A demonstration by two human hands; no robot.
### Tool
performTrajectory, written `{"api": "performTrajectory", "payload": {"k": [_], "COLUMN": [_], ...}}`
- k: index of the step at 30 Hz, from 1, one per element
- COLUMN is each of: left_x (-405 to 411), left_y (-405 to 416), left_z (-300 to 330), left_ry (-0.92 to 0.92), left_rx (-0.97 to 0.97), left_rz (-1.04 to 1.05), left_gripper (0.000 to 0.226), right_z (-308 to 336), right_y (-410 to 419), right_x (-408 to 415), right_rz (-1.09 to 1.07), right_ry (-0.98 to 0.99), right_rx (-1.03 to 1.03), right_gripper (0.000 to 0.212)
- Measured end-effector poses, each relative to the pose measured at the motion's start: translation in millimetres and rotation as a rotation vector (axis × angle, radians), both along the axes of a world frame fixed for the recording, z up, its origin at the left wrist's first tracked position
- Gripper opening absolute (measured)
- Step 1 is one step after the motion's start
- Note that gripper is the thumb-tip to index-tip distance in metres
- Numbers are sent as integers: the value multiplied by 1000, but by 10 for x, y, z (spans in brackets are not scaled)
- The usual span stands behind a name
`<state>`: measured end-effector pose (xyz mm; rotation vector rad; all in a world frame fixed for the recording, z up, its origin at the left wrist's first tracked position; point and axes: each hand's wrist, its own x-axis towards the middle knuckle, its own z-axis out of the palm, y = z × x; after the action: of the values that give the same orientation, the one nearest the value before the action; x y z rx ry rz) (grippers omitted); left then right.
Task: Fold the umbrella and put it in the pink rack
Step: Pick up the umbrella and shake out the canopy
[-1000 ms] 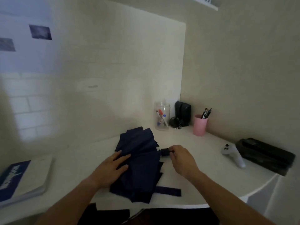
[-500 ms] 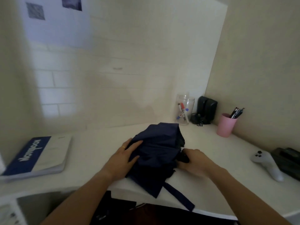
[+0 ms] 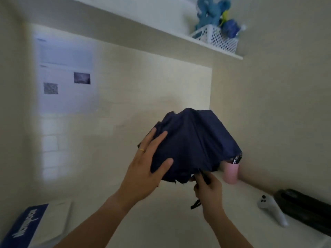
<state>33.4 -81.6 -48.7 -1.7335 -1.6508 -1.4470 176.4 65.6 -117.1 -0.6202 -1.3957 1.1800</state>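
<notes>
The navy umbrella (image 3: 193, 142) is held up in the air at the centre of the frame, its canopy collapsed but loose and puffed out, not yet wrapped. The left hand (image 3: 145, 169) lies spread against the canopy's left side, fingers extended and thumb pressed into the cloth, steadying it, not clenching it. The right hand (image 3: 209, 190) is curled closed around the dark handle just below the canopy's lower edge, with a strap end hanging under it. No pink rack is visible; the only pink thing is a pink cup (image 3: 231, 173) right of centre, partly hidden behind the canopy's hem, so where the umbrella must end up cannot be told from here. Judging by the slack cloth, the folding is barely begun. The main risk is the panels bunching unevenly if the left hand presses without first gathering the pleats, leaving a bundle too fat to strap. The hem also hangs just beside the cup, and a swing to the right could knock it over. The white controller (image 3: 272, 210) and black case (image 3: 304, 210) at lower right sit well clear
</notes>
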Motion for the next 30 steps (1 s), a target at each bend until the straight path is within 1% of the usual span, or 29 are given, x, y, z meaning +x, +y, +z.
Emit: {"api": "performTrajectory", "payload": {"k": [1,2,5,7,10,11,12,13,14,17,18,19,20,21,23,24,26,27,28,29,30], "left_x": [23,34,56,106,184,205,220,234,235,230,237,245,255,277,330,362,430,461,489,515,544], "left_y": [-38,-64,-104,-126,-173,-190,-207,-226,-239,-255,-258,-260,-260,-261,-258,-258,-277,-295,-314,-335,-359], "left_z": [85,150,255,296,364,378,383,387,388,401,409,425,448,469,502,522,549,570,599,627,657], "left_ry": [-21,-25,28,74,126,121,94,52,3,-124,-147,-163,-172,-176,-182,-197,-237,-249,-263,-280,-304], "left_rx": [56,89,53,12,38,59,81,99,108,112,113,116,122,129,138,146,176,198,224,254,280], "left_rz": [14,49,166,203,300,338,363,375,378,359,351,347,344,342,328,307,245,213,180,146,111], "left_gripper": [63,59,56,57,55,53,50,47,45,44,43,43,43,43,41,39,36,34,31,28,24], "right_z": [103,183,288,330,415,423,443,461,500,595,630,663,695,714,728,739,753,775,765,760,764], "right_y": [-9,-15,65,45,19,16,29,26,24,21,-15,-31,-52,-56,-86,-91,-103,-123,-106,-104,-132], "right_x": [0,9,91,183,282,308,333,363,383,440,469,468,469,455,451,448,452,447,457,468,483], "right_rz": [76,75,-78,-76,45,56,64,27,15,-145,-117,-124,-177,-187,-183,-212,-155,-155,-169,-198,-174], "right_ry": [88,121,77,14,111,147,185,181,222,159,197,198,147,110,111,84,120,132,106,104,144], "right_rx": [-66,-91,-1,51,15,6,-56,-46,-84,20,35,48,128,128,139,176,147,111,124,91,62], "right_gripper": [25,27,35,33,28,26,23,22,20,21,23,23,22,21,21,18,12,11,8,15,21]}}
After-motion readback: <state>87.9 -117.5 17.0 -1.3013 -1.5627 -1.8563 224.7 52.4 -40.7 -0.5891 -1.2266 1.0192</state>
